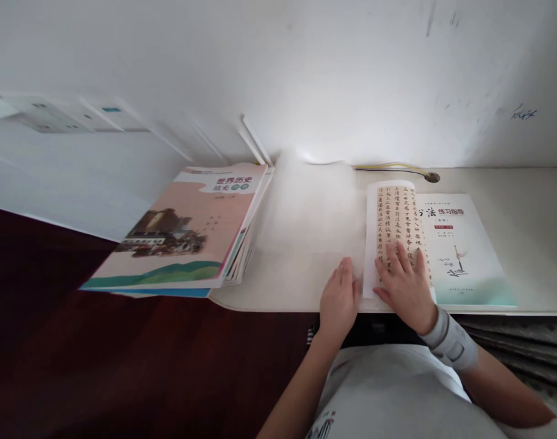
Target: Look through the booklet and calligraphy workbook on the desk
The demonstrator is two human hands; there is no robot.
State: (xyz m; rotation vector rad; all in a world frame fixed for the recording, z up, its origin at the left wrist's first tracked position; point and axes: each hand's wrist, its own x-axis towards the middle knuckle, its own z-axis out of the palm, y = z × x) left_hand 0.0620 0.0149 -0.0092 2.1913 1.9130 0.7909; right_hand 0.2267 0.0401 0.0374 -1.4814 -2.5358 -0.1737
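Note:
My right hand (406,289), with a grey band at the wrist, lies with its fingers spread on a page of black Chinese characters in columns (395,210). This page curls at its top right edge and partly covers the white and green cover of a calligraphy exercise book (465,250). My left hand (338,305) is just left of that page, its fingers stretched out close together and apparently flat. Around its fingertips is a pale, motion-smeared sheet (312,207). Whether the left fingers touch it I cannot tell.
On the left a stack of books (177,225) with a pink history cover overhangs the edge of the white desk (539,244). A yellow and black cable (392,165) runs along the wall to a round desk hole (432,177). The white wall (397,79) stands close behind.

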